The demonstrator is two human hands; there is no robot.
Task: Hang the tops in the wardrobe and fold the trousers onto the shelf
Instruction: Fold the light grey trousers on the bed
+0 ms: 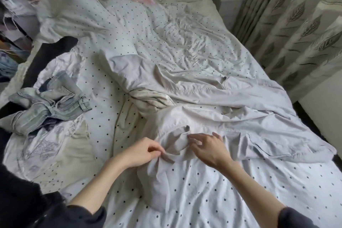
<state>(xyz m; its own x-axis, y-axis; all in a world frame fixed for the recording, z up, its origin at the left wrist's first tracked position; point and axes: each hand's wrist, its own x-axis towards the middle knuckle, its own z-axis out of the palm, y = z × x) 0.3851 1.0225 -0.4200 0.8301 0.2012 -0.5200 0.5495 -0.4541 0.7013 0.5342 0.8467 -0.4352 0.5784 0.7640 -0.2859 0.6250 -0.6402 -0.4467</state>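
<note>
A pale grey garment [212, 109] lies spread and crumpled across the bed [240, 190], over a white sheet with small dark dots. It reaches from the middle of the bed out toward the right edge, and its near end is bunched into a loose mound just in front of the person. I cannot tell whether it is a top or trousers.

The left hand [142, 152] pinches a fold of this grey cloth between thumb and fingertips at the left side of the mound. The right hand [207, 148] rests on the cloth just beside it, fingers spread and only lightly bent, the tips touching the fabric without gripping it. The two hands are near each other but apart, with the bunched cloth between them.

On the left side of the bed, well apart from the hands, a pair of light blue jeans [50, 103] lies in a rumpled heap on a white patterned piece of cloth [55, 153]. A curtain [296, 24] with a leaf print hangs along the right of the bed.
</note>
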